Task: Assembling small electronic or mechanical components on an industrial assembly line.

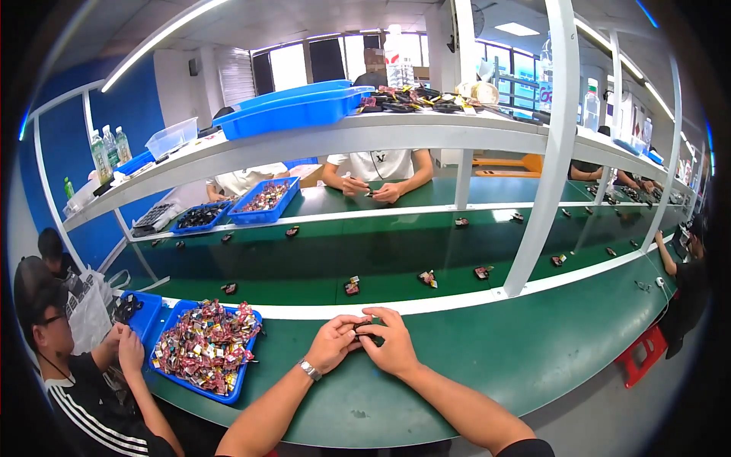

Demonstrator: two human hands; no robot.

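Note:
My left hand (330,347), with a metal-band watch on its wrist, and my right hand (391,344) meet above the green bench (472,343). Their fingertips close together round a small black part (364,330), mostly hidden by the fingers, so its exact kind does not show. To the left of my hands, a blue tray (231,398) holds a heap of small reddish circuit boards (205,346) with yellow and white bits. Beyond my hands, small black pieces with reddish boards, such as this one (352,286), lie spaced along the dark green belt (396,247).
A co-worker (80,381) sits at my left beside another blue tray (145,312) of black parts. Across the belt another person (378,171) handles a small part. A white post (544,160) and an overhead shelf (426,135) with blue bins (293,114) frame the bench.

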